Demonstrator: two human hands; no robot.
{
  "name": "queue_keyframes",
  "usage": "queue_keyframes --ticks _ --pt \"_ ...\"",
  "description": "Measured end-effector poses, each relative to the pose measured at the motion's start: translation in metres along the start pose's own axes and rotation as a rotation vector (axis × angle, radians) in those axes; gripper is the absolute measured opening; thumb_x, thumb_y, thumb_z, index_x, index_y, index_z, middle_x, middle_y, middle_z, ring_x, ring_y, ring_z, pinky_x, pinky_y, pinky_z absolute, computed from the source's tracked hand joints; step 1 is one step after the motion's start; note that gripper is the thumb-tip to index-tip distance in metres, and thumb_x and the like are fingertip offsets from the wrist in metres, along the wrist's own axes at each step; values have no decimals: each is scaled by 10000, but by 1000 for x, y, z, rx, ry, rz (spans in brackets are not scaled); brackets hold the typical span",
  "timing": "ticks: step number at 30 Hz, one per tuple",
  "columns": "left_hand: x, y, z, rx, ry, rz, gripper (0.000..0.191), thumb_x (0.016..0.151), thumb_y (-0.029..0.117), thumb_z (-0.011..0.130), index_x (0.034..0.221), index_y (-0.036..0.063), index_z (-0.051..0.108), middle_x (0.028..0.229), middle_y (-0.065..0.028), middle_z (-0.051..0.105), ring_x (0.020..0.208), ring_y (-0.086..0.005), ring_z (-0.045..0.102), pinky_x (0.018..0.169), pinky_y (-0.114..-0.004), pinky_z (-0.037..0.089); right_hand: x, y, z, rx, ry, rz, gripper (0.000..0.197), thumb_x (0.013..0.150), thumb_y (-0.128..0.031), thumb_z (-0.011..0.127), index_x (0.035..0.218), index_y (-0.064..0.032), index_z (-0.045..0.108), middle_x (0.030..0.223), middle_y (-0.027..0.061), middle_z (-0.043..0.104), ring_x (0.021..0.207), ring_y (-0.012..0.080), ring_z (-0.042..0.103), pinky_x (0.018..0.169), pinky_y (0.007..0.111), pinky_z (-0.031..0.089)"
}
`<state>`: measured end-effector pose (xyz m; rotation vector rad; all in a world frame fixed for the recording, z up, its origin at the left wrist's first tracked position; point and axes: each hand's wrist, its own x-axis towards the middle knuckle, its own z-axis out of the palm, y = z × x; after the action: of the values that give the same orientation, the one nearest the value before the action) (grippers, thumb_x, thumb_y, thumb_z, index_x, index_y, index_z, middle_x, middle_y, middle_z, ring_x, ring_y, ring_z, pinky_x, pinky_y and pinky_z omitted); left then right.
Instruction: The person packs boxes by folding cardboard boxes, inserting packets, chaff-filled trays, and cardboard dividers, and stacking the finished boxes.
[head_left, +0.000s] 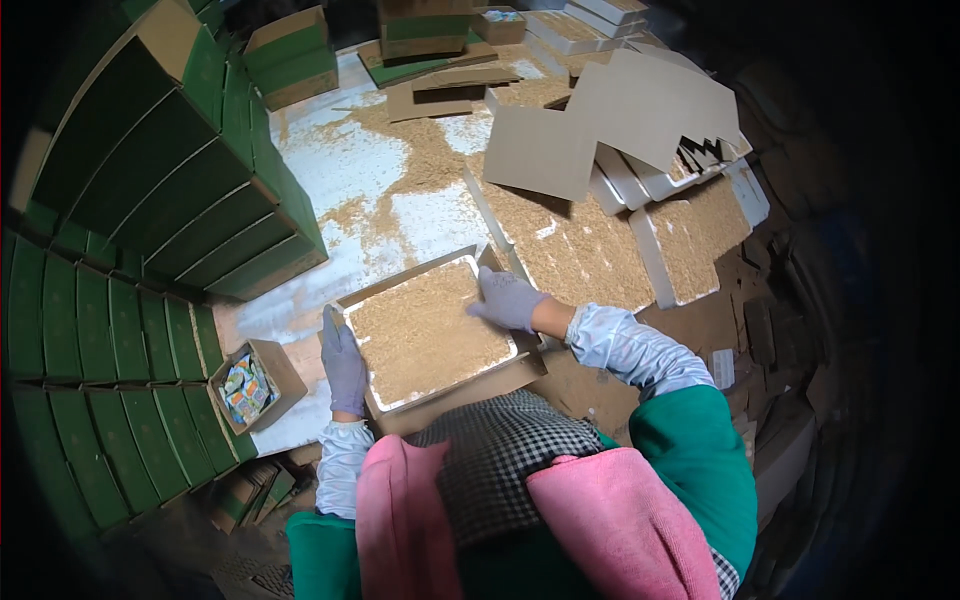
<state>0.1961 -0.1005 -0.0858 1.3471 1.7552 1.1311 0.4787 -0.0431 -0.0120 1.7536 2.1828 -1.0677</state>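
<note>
A white foam tray (431, 330) topped with sawdust-like tan shavings sits inside an open cardboard box (465, 382) before me. My left hand (345, 364), in a pale purple glove, lies along the box's left side, fingers pointing away from me; whether it grips the wall cannot be told. My right hand (506, 298), gloved alike, is at the box's right edge, its thumb out over the shavings and its fingers at the far right corner. The hold of its fingers is partly hidden.
Green cartons (172, 157) stand stacked at the left, beside a small box of colourful packets (255, 386). Shavings-covered trays (577, 247) lie at the right, some under grey-brown cardboard sheets (630, 112). Loose shavings (427, 150) cover parts of the white table. An open green carton (292, 60) stands farther back.
</note>
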Motion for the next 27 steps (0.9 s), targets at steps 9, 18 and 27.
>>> queue_keyframes --ticks 9,18,27 --pt "-7 30 15 130 40 -160 474 977 240 423 1388 4 399 1334 -240 500 1194 -379 508 1005 -405 401 59 120 -83 -887 736 -135 687 803 -17 472 1462 -101 299 1501 216 255 1402 401 205 1164 521 98" --pt "-13 -93 -165 873 661 -86 347 835 204 583 1164 100 626 1193 -125 594 1166 -295 517 1005 -393 389 23 107 -108 -396 712 -390 385 871 10 490 1250 -28 546 1235 176 577 1201 334 511 1045 412 380" --pt "27 -89 -230 778 543 -11 185 835 243 615 929 120 717 1037 -65 662 1000 -278 592 895 -385 445 -63 29 -46 396 836 -449 364 885 86 504 1231 1 579 1300 163 544 1229 251 511 997 324 416"
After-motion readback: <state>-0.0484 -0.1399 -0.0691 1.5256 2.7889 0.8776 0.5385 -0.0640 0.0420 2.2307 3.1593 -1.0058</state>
